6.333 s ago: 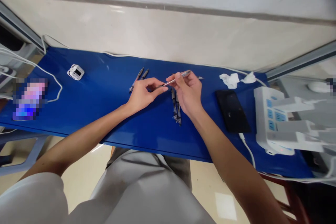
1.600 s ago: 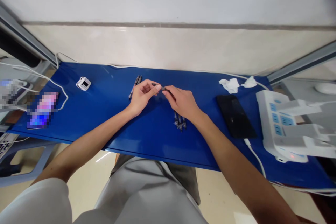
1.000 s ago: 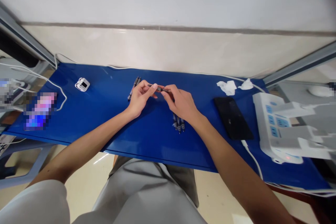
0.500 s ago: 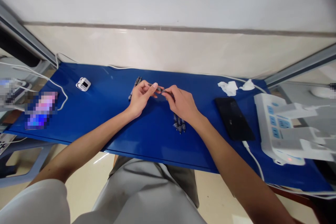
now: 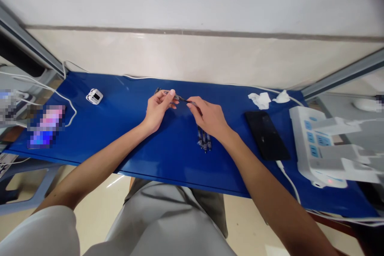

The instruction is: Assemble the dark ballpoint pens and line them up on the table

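Fingers (image 5: 171, 94) partly hide the held pen (image 5: 181, 99).

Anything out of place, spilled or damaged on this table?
Only the two crumpled white tissues at the back right of the blue table look slightly untidy, lying loose beyond the black phone. I see no spill or damage.

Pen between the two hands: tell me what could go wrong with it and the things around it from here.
The dark pen is pinched in the fingers of the left hand and right hand, so it might slip and roll on the blue table.
The right hand is close to the cluster of pens and could knock them askew.
The right forearm runs near the white cable and might snag it, tugging the black phone.
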### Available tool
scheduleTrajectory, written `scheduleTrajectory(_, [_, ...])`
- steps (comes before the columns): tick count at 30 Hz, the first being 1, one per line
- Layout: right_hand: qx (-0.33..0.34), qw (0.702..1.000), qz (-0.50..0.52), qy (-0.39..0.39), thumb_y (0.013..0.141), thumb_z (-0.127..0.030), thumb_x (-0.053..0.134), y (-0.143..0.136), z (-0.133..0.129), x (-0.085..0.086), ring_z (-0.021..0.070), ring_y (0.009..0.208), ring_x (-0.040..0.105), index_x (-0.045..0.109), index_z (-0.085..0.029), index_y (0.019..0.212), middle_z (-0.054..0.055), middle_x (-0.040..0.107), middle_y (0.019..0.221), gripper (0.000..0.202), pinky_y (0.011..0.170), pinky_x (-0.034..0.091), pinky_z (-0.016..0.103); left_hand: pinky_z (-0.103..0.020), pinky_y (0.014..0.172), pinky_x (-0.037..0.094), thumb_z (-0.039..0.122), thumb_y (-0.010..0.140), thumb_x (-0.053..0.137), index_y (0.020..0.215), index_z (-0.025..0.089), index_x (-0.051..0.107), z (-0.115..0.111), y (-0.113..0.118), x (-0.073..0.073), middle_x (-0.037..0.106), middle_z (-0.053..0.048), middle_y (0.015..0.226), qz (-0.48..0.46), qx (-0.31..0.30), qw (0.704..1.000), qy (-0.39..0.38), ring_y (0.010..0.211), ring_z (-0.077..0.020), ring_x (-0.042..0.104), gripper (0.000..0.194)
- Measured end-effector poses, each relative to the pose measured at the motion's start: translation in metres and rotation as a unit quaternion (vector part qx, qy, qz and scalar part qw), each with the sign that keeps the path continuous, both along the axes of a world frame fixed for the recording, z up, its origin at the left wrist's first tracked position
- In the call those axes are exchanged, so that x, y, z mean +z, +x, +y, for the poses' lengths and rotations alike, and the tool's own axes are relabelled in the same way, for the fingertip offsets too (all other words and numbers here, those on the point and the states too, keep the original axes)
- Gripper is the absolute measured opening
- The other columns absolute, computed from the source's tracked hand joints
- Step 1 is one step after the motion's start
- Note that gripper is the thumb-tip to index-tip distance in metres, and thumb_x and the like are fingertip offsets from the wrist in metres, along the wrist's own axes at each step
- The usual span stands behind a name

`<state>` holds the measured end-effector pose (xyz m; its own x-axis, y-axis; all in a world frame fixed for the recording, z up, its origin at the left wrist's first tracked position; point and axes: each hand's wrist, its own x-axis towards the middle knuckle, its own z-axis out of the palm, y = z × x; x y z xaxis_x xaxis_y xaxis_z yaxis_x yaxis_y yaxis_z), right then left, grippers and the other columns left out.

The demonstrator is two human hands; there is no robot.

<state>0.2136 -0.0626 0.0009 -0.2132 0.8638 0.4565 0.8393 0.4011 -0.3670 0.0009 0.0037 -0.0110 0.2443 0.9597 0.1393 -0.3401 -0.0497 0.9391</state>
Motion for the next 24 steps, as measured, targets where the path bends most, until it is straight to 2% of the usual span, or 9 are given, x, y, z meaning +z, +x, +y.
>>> scheduleTrajectory(3, [0.001,1.000,-0.009,0.015,0.123,-0.048,0.038,-0.0010,-0.0008,0.0028,0.0243,0.090,0.079,0.070,-0.025,0.133,0.009,0.085,0.114,0.041,0.068,0.045,0.033,-0.027,0.074,0.063,0.066,0.099,0.081,0.100,0.021,0.074,0.0018,-0.0012,0.0019,0.082,-0.009,0.109,-0.007,0.012,1.000,-0.002,0.091,-0.0150,0.080,0.045])
scheduleTrajectory(7, [-0.003,1.000,0.000,0.015,0.123,-0.047,0.038,0.0008,-0.0010,0.0031,0.0251,0.091,0.080,0.074,-0.024,0.137,0.010,0.085,0.116,0.045,0.071,0.050,0.034,-0.028,0.074,0.063,0.072,0.102,0.072,0.109,0.025,0.068,0.0054,-0.0039,0.0060,0.085,-0.010,0.116,-0.014,0.024,1.000,-0.006,0.095,-0.0170,0.083,0.049])
scheduleTrajectory(13, [0.003,1.000,0.010,0.016,0.123,-0.043,0.041,0.0048,0.0004,-0.0001,0.0271,0.103,0.082,0.073,-0.025,0.147,0.010,0.084,0.132,0.044,0.079,0.057,0.036,-0.028,0.072,0.063,0.075,0.104,0.067,0.113,0.027,0.063,0.0085,-0.0057,0.0072,0.087,-0.008,0.113,-0.017,0.036,0.999,-0.006,0.092,-0.0167,0.084,0.050])
scheduleTrajectory(18, [0.014,0.999,0.023,0.027,0.123,-0.041,0.042,0.0041,0.0008,-0.0013,0.0266,0.109,0.082,0.072,-0.024,0.148,0.009,0.084,0.133,0.042,0.086,0.058,0.037,-0.028,0.072,0.063,0.076,0.104,0.067,0.112,0.027,0.062,0.0074,-0.0048,0.0062,0.087,-0.009,0.113,-0.009,0.021,1.000,-0.001,0.090,-0.0171,0.084,0.050])
scheduleTrajectory(21, [0.006,0.999,0.023,0.024,0.123,-0.044,0.043,0.0032,0.0005,-0.0021,0.0258,0.101,0.083,0.071,-0.024,0.144,0.009,0.086,0.123,0.040,0.080,0.055,0.035,-0.029,0.072,0.063,0.075,0.103,0.068,0.112,0.027,0.063,0.0049,-0.0032,0.0057,0.087,-0.009,0.112,-0.008,0.005,1.000,0.005,0.090,-0.0181,0.084,0.050])
scheduleTrajectory(24, [-0.015,1.000,0.019,0.001,0.121,-0.053,0.046,0.0024,0.0004,-0.0035,0.0247,0.081,0.079,0.069,-0.023,0.134,0.007,0.084,0.096,0.040,0.069,0.048,0.034,-0.030,0.073,0.064,0.074,0.103,0.069,0.112,0.026,0.064,0.0004,-0.0009,0.0052,0.087,-0.010,0.112,-0.008,-0.018,1.000,0.016,0.090,-0.0186,0.084,0.049])
